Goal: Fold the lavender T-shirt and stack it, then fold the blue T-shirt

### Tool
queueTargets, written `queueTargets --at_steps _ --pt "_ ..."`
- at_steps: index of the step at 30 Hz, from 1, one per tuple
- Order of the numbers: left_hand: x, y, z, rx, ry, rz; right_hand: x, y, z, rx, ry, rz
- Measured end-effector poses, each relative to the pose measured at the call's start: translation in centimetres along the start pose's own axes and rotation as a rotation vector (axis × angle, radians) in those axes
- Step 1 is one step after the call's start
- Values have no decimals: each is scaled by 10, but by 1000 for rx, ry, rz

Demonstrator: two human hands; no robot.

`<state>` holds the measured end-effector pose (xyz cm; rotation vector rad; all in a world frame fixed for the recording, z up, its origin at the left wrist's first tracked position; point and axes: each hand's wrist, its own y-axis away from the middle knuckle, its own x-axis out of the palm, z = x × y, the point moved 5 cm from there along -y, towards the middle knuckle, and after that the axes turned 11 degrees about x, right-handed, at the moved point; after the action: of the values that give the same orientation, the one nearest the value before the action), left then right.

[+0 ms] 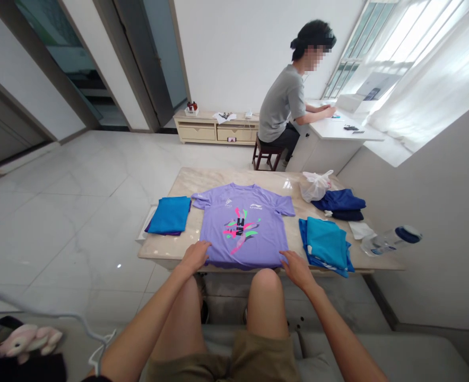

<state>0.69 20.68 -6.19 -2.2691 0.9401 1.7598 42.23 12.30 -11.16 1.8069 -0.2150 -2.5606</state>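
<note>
A purple short-sleeved T-shirt (218,223) lies spread flat on the table, collar away from me, with a colourful print on its chest. Its hem hangs slightly over the near edge. At the lower left corner of the shirt, my left hand (196,257) has its fingers closed on the fabric. My right hand (297,269) pinches the lower right corner in the same way; its fingertips are small in view. Folded blue cloth (170,214) rests left of the shirt, on something darker purple. On the right sits a stack of folded blue garments (327,244).
The marble-look table (187,180) also bears a white plastic bag (316,185), dark blue clothes (340,200) and a water bottle (389,240). Beyond it, a person (284,101) sits on a stool at a white desk (349,127). A low cabinet (197,131) stands against the wall.
</note>
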Motion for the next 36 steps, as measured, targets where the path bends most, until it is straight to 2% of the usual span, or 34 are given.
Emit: queueTargets --at_steps 3,8,12,15,18,23,28,31,36 --pt "7 -13 9 -13 -24 -10 21 -13 -2 10 23 -39" --pt "31 -37 36 -59 -17 6 65 -29 -19 47 25 -61" --pt "40 -51 51 -26 8 53 79 -31 -29 73 8 -26" --pt "38 -56 52 -24 14 109 73 -29 -26 107 47 -3" --pt "32 -52 43 -23 -6 137 64 -23 -17 143 94 18" --pt "25 -24 22 -10 -13 158 48 1 -4 160 159 47" --pt "23 4 18 -17 -9 228 28 22 -8 157 164 163" --pt "16 1 24 -22 -36 175 10 11 -17 186 108 153" --pt "12 -24 49 -16 -90 -4 -16 -48 -33 236 -21 -46"
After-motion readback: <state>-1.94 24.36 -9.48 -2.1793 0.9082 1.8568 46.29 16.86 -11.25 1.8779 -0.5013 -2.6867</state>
